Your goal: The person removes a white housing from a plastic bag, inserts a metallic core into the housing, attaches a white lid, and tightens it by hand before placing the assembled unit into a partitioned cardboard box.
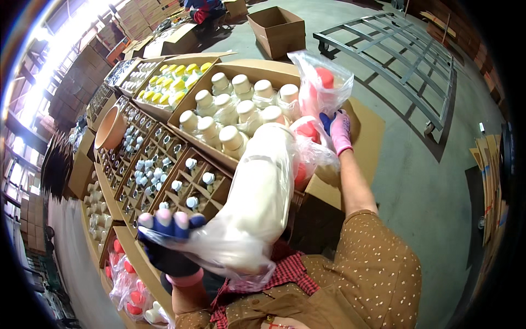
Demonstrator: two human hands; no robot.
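My left hand (172,233), in a navy glove with pink fingertips, is closed on the gathered end of a clear plastic bag (224,247). Inside that bag a long white bottle (263,175) lies tilted across the front of a carton. My right hand (338,131), gloved in pink and blue, curls around a bagged red-capped bottle (315,90) at the right corner of the carton. Another bagged red cap (307,130) shows beside it. Cream-capped bottles (245,109) in plastic stand in rows inside the carton (213,151).
Left of me, divided cartons (175,156) hold bottles with pale blue tops and a terracotta-coloured bowl (110,127). Farther are yellow-capped bottles (178,84); bagged red-capped ones (137,298) sit lower left. A cardboard box (276,33) and metal frame cart (383,52) stand on the floor. A person (204,8) is behind.
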